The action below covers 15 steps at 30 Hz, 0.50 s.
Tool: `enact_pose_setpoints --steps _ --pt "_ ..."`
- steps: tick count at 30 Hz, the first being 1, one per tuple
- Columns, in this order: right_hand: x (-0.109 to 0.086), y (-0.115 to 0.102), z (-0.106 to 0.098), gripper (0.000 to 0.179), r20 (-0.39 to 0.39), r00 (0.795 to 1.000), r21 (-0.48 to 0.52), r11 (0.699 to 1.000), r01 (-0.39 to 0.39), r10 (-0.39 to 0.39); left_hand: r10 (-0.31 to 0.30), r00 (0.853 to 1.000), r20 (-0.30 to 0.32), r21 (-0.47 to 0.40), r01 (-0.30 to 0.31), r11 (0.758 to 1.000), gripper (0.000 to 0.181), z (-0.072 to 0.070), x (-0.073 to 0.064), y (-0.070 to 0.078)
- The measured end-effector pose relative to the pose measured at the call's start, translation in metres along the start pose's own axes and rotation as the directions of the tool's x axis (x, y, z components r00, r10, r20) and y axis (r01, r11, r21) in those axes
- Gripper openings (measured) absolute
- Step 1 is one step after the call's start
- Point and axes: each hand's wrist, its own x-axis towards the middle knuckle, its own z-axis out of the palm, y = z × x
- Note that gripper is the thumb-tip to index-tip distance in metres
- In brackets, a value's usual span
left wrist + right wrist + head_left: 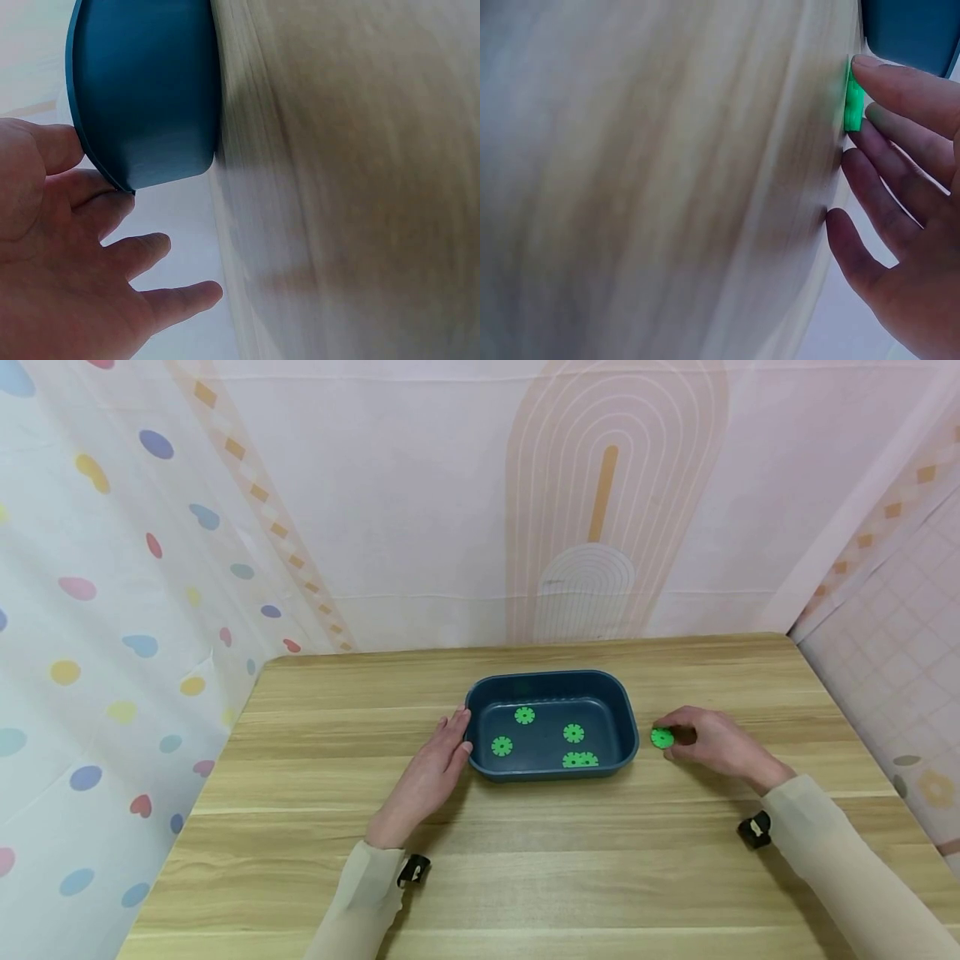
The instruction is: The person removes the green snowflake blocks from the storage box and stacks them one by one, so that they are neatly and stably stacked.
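Observation:
A dark blue rectangular bin [551,775] stands on the wooden table with several green notched discs [524,716] lying flat on its floor, two of them overlapping near the front wall. My left hand [431,777] rests against the bin's left end. Its thumb and fingertips touch the rim, and the other fingers spread loosely below in the left wrist view. To the right of the bin, my right hand [712,743] pinches a green notched disc [662,738] between thumb and fingers. Seen edge-on at the table surface in the right wrist view, this green piece [853,101] looks thick.
The wooden table [525,868] reaches back to a patterned curtain [420,510]. More curtain hangs at the left and right sides. Black straps [413,870] sit at both wrists, beside pale sleeves.

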Motion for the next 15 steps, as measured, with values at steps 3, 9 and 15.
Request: enact_pose_setpoints --steps 3,9,15 --pt "-0.001 0.0 0.0 0.044 0.009 1.0 0.004 1.0 0.005 -0.005 0.003 1.0 -0.003 -0.001 -0.003 1.0 0.053 0.0 0.0 -0.001" --pt "-0.005 -0.001 -0.002 0.054 0.018 1.0 0.036 0.999 0.019 -0.019 0.009 1.0 -0.001 0.0 -0.009 1.0 0.053 0.0 0.0 -0.001" --pt "-0.011 -0.009 -0.006 0.057 -0.014 0.999 0.075 0.996 0.043 -0.042 -0.001 1.0 0.004 0.0 0.001 1.0 0.053 0.0 0.0 -0.001"
